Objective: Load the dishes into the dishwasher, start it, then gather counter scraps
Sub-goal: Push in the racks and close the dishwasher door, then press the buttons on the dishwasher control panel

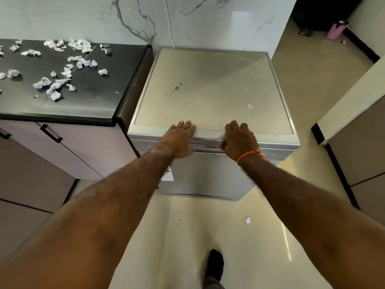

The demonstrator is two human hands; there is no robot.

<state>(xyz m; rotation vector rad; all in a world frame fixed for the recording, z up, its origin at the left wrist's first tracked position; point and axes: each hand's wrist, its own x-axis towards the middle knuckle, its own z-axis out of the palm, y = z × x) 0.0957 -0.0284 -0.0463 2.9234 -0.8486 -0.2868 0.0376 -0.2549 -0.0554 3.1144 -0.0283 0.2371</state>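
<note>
Silver dishwasher (212, 94) stands shut beside the bench (87, 101), paper scraps (62, 65) strewn there. Left hand (180, 140) lies flat-fingered over its front edge; right hand (239, 140) curls over the door's top lip. Press evenly until it latches, I'd judge.

The silver dishwasher (212, 90) is standing upright with its door closed, its flat pale top facing up, just to the right of the dark counter (100, 94). Crumpled white paper scraps (56, 84) are lying scattered across that counter's far and left parts, well apart from the dishwasher.
</note>
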